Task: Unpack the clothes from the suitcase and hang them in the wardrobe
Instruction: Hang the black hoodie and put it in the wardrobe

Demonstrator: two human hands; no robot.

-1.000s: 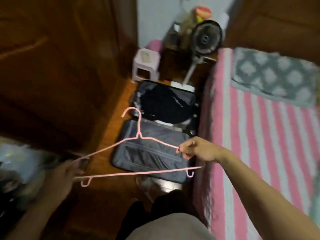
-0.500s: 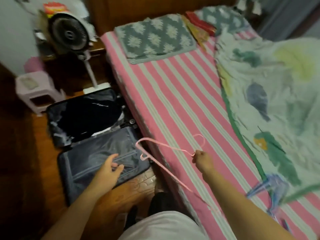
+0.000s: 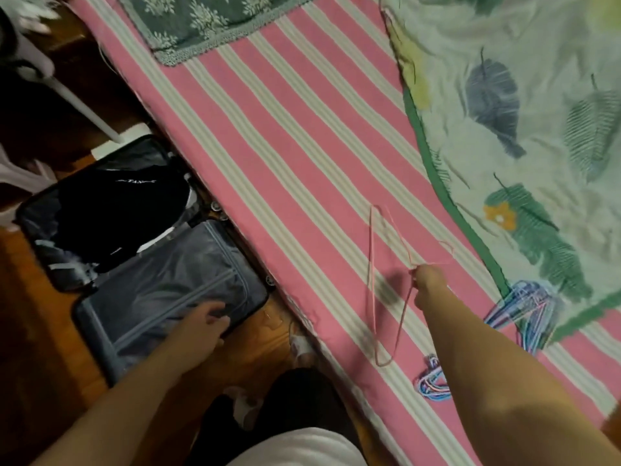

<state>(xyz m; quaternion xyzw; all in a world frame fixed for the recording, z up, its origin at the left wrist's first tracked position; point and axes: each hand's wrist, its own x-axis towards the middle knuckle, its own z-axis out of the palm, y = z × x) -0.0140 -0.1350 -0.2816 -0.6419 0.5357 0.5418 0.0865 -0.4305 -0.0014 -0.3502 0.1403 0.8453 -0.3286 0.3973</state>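
I take the striped bed (image 3: 302,136) as my landmark. Its middle band lies flat and open, with room for a hand to pass. On its far side the leaf-print quilt (image 3: 524,105) piles up and blocks the way. A bunch of coloured hangers (image 3: 524,311) pokes from under the quilt's near edge, and the pink hanger (image 3: 386,280) lies on the stripes near them. Tight against the bed's floor side sits the open suitcase (image 3: 161,284), leaving no gap between.

1. Open dark grey fabric suitcase (image 3: 161,284) lies flat on the floor beside the bed.
2. Black folded clothes (image 3: 114,210) fill its far half.
3. Thin pink wire hanger (image 3: 386,284) lies over the striped sheet.
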